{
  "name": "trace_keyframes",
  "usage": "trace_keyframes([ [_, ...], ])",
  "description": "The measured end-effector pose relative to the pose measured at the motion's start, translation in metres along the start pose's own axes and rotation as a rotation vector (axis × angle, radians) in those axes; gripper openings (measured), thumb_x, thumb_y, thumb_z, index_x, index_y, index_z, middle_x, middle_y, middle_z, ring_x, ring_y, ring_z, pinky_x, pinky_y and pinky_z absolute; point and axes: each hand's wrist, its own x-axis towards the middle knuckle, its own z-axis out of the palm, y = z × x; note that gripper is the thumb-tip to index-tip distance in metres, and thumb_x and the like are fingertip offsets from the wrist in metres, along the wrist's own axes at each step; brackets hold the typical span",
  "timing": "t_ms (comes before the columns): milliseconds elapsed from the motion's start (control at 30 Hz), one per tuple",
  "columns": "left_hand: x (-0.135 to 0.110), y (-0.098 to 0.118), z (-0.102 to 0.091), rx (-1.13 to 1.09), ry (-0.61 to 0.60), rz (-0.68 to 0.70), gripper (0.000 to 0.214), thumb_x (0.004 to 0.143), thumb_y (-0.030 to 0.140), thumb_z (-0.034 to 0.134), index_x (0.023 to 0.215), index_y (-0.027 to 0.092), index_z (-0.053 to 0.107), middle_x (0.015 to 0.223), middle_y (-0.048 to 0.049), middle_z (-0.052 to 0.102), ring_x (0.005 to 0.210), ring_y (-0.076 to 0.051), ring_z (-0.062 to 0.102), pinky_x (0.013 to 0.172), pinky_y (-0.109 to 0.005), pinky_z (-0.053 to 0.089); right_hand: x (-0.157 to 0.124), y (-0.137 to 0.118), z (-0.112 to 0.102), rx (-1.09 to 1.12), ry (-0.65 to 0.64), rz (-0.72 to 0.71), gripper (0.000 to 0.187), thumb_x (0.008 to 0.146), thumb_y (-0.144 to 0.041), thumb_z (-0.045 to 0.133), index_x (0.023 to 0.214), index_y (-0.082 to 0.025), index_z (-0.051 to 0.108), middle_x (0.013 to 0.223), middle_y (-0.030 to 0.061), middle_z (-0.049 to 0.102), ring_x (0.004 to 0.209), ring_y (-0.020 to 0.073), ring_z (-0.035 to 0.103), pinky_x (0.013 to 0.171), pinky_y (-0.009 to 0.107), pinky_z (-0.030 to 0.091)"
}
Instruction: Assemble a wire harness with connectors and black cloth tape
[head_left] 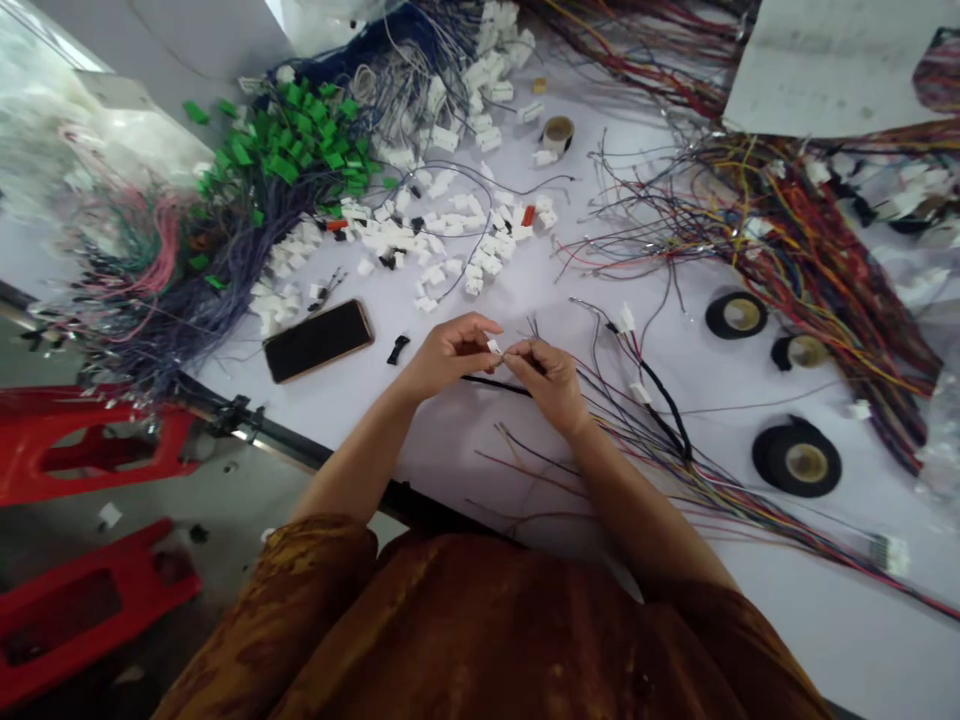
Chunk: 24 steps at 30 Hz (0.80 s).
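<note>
My left hand (452,354) pinches a small white connector housing (494,346) between thumb and fingertips. Right beside it, my right hand (550,377) has its thumb and forefinger pressed together at the connector's edge, seemingly on a thin wire end that is too small to see clearly. Below and right of my hands runs a wire harness (720,490) of loose coloured wires. One branch of it, in black sleeving (666,400), ends in white connectors (626,320). Left of my left hand lies a small black clip-like part (398,349).
A phone (318,341) lies at the left. Loose white connectors (480,250) are scattered ahead, with green connectors (300,135) on purple wires behind. Black tape rolls (772,455) sit at the right, near a thick bundle of coloured wires (802,240). Red stools (90,610) stand below the table edge.
</note>
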Motion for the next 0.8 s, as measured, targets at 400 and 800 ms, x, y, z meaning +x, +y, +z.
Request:
trace_keyframes([
  [400,-0.002,-0.010,0.005,-0.242,0.018,-0.188,0.031,0.062,0.033,0.088,0.077,0.015,0.068,0.057,0.0021,0.067,0.046,-0.009,0.061,0.046,-0.018,0.051,0.003,-0.006,-0.011,0.138,-0.139,-0.014,0.021,0.091,-0.032,0.054,0.075,-0.018,0.057,0.068,-0.0030,0.047,0.064,0.0101,0.040,0.064,0.026,0.034],
  [800,0.000,-0.016,0.004,-0.225,0.067,-0.275,0.044,0.056,0.044,0.091,0.073,0.015,0.063,0.053,0.0021,0.064,0.039,-0.009,0.058,0.039,-0.017,0.046,0.004,0.003,-0.010,0.122,-0.212,-0.028,0.023,0.091,-0.034,0.056,0.074,-0.019,0.057,0.065,-0.0037,0.045,0.064,0.0102,0.039,0.061,0.026,0.033],
])
